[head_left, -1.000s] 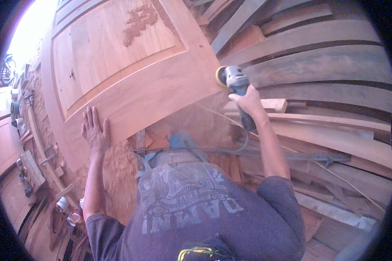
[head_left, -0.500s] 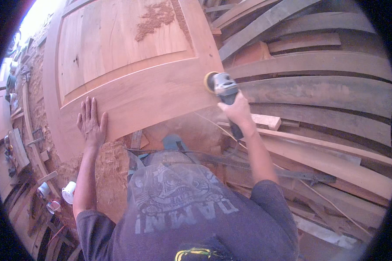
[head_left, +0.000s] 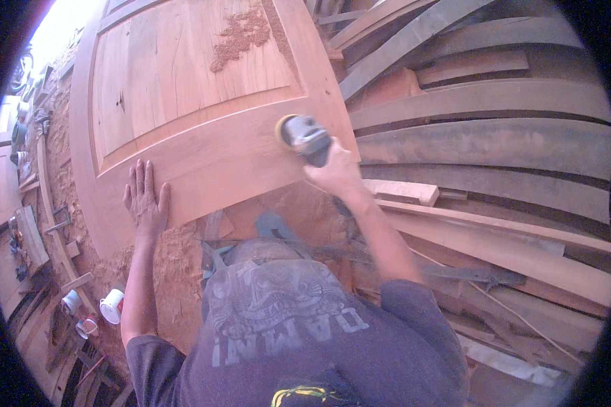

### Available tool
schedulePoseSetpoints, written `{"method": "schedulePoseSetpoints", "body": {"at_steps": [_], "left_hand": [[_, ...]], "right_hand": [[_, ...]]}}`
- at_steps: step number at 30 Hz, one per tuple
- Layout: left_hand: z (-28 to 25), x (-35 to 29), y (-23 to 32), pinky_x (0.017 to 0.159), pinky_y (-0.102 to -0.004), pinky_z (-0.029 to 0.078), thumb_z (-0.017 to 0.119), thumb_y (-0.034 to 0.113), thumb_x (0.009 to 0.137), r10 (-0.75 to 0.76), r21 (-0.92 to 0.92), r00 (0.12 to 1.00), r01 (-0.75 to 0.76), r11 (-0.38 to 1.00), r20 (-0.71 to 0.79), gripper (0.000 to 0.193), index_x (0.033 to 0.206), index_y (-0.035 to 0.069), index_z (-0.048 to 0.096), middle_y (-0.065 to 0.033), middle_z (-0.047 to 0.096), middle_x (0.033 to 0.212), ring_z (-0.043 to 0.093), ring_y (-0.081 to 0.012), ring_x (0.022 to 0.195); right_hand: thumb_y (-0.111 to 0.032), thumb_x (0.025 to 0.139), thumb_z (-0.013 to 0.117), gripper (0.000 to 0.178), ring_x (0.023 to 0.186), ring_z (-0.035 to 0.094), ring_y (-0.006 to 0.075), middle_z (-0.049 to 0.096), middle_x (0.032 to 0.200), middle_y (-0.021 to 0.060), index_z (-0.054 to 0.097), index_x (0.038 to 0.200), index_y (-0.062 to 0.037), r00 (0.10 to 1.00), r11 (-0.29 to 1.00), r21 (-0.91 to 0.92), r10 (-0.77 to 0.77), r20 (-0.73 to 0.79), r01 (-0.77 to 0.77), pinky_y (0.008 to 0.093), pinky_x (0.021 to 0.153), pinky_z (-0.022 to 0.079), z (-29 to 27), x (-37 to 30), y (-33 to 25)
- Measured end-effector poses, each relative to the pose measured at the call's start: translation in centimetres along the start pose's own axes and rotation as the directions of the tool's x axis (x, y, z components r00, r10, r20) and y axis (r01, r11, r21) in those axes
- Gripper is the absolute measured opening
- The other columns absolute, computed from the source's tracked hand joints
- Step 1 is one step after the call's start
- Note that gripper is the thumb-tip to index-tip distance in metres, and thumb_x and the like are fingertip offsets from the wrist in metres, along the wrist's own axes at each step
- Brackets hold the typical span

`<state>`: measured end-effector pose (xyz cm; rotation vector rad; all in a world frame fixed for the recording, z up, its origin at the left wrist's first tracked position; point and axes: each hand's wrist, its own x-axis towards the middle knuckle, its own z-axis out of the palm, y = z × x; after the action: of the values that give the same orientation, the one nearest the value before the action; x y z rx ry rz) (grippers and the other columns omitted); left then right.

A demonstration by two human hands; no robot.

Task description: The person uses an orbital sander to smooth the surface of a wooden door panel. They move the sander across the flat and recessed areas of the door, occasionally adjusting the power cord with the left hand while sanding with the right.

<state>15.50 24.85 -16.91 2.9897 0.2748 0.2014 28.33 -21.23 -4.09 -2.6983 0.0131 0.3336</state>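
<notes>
In the head view, the right hand [head_left: 334, 171] is wrapped tight around a grey power sander [head_left: 305, 138] with a yellow pad, its body running diagonally from the hand up and leftward, pad end pressed on the lower rail of the wooden door [head_left: 183, 102] near its right edge. The door is pale reddish wood with a raised panel, lying flat, a patch of sawdust [head_left: 241, 35] near the panel's top. The left hand [head_left: 144, 202] lies flat with fingers spread on the door's lower edge, gripping nothing.

Woodworking shop, probably open-sided: panelled wooden door [head_left: 204, 115], stacked planks [head_left: 482, 129], sawdust-covered floor [head_left: 176, 264], power sander [head_left: 305, 139]
</notes>
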Motion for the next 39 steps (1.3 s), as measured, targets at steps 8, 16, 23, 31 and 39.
{"method": "schedulePoseSetpoints", "body": {"at_steps": [8,16,23,31,39], "left_hand": [[0.0,0.2,0.4,0.137,-0.0516,0.012,0.055,0.050,0.113,0.008,0.018,1.000,-0.008,1.000,-0.017,0.074,0.177,0.016,0.038,-0.0095,0.031,0.186,0.021,-0.0308,0.174],[0.2,0.1,-0.2,0.137,-0.0519,0.012,0.055,0.048,0.114,0.024,-0.007,1.000,-0.024,1.000,-0.016,0.074,0.178,0.016,0.036,-0.0086,0.030,0.186,0.021,-0.0302,0.173],[0.4,-0.2,0.4,0.137,-0.0538,0.013,0.055,0.049,0.113,-0.004,0.017,1.000,0.004,1.000,-0.001,0.075,0.178,0.017,0.036,-0.0090,0.029,0.187,0.021,-0.0311,0.173],[0.1,0.5,0.6,0.136,-0.0541,0.014,0.055,0.050,0.113,-0.010,0.006,1.000,0.010,1.000,0.002,0.075,0.177,0.016,0.037,-0.0102,0.029,0.187,0.020,-0.0309,0.174],[-0.4,-0.2,0.0,0.136,-0.0526,0.016,0.056,0.050,0.112,-0.011,0.000,1.000,0.011,1.000,0.014,0.076,0.177,0.016,0.038,-0.0100,0.030,0.186,0.021,-0.0297,0.174]], "right_hand": [[-0.036,0.074,0.091,0.071,0.112,0.079,0.0444,0.080,0.115,0.0317,0.070,0.125,0.0074,0.973,0.973,0.105,0.215,-0.078,-0.207,0.0503,0.098,0.063,-6.2,3.4,10.0],[-0.037,0.079,0.090,0.075,0.124,0.074,0.0491,0.076,0.123,0.0360,0.064,0.135,0.0048,0.994,0.999,0.041,-0.027,0.101,0.023,0.0536,0.108,0.059,1.6,1.0,-4.3],[-0.032,0.077,0.087,0.067,0.115,0.078,0.0456,0.079,0.121,0.0313,0.070,0.129,0.0048,0.977,0.982,0.000,0.186,-0.099,-0.187,0.0515,0.103,0.063,-4.6,4.3,6.0],[-0.039,0.076,0.090,0.077,0.122,0.076,0.0462,0.078,0.121,0.0338,0.066,0.134,0.0056,0.992,0.993,0.042,0.107,0.065,-0.110,0.0539,0.105,0.061,-2.3,3.6,-2.5],[-0.035,0.078,0.087,0.073,0.123,0.074,0.0500,0.077,0.124,0.0347,0.063,0.134,0.0061,0.993,0.997,0.065,0.039,0.115,-0.046,0.0545,0.108,0.060,-0.4,5.8,-5.9]]}}
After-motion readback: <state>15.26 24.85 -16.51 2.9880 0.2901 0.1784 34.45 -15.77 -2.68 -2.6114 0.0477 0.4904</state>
